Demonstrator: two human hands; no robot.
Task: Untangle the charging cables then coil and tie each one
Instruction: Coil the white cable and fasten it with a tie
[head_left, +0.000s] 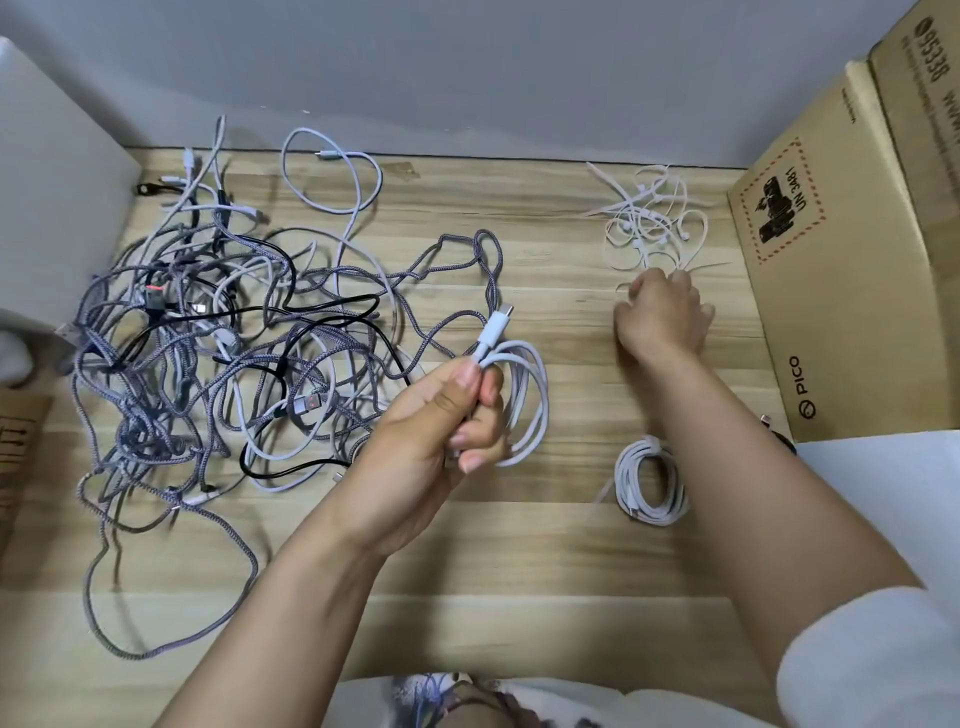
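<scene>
- Holding a coiled white rubber-sheathed charging cable (522, 400) in the left hand (431, 441), fingers and thumb curled tight round the gathered loops, white plug pointing up and away.
- Reaching with the right hand (662, 317) to the near edge of the loose heap of thin white plastic zip ties (649, 223), far right of the pale wooden tabletop (519, 545); fingers bent down onto the ties, but cannot tell whether one is pinched yet.
- Lying well right of and beyond the held coil, so nearer the right hand; most likely next: bringing a tie back across to the coil.
- Resting already tied, a second white coil (652, 480), under the right forearm.
- Sprawling left, a tangle of grey braided, black and white cables (208, 338), untouched.
- Standing far right, a brown cardboard box (841, 260).
</scene>
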